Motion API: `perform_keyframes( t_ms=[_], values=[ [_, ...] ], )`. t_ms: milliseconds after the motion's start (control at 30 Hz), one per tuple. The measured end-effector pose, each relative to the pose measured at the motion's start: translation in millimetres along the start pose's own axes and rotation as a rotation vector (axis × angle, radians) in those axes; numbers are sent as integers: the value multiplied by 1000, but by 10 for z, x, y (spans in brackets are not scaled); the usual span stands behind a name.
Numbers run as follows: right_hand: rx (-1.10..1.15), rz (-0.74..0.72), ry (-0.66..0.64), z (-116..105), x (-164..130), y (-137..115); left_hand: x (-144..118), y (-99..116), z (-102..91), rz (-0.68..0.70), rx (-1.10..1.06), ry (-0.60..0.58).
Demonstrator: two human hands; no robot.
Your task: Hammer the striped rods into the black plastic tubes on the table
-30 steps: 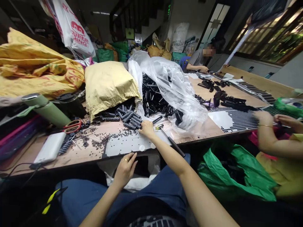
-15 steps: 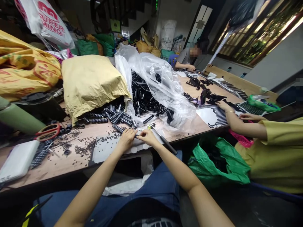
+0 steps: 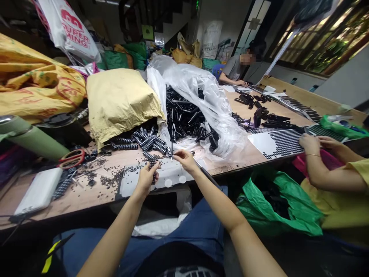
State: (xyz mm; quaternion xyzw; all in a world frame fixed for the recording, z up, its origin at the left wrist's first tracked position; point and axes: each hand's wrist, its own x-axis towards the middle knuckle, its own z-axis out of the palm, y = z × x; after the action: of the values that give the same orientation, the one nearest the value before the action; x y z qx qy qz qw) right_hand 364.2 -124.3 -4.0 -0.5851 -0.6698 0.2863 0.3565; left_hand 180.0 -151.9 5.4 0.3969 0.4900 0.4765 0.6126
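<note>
The left hand point(image 3: 147, 178) grips a striped rod point(image 3: 152, 164); the right hand point(image 3: 186, 161), farther forward, pinches what seems a thin stick point(image 3: 172, 149).

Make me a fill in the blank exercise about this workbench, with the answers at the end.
The striped rod is in the person's ____ hand.
The scissors have ____ handles.
An open ____ bag is beside the co-worker in yellow.
In the picture, the clear bag is to the ____ of the paper sack.

Missing words: left; red; green; right.
</note>
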Motion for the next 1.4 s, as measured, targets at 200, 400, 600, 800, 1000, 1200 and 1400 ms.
perform_keyframes(
  t_ms=[200,400,600,800,1000,1200,1400],
  values=[
    [281,-144,-104,92,-597,-226,-43,14,125,-101,-235,7],
    [-229,-397,-249,-163,-427,-461,-174,5,95,2,-31,-48],
    [-167,-349,-188,-121,-495,-375,-233,114,-39,43,-303,-96],
    [-113,-436,-172,-92,-653,-458,-276,190,35,-55,-499,-82],
    [-19,-460,-184,-107,-761,-505,-326,177,52,11,-399,-82],
    [60,-503,-177,-97,-750,-643,-413,127,86,7,-262,-60],
    [79,-572,-187,-70,-719,-723,-398,80,119,-20,-264,-29]
  ],
)
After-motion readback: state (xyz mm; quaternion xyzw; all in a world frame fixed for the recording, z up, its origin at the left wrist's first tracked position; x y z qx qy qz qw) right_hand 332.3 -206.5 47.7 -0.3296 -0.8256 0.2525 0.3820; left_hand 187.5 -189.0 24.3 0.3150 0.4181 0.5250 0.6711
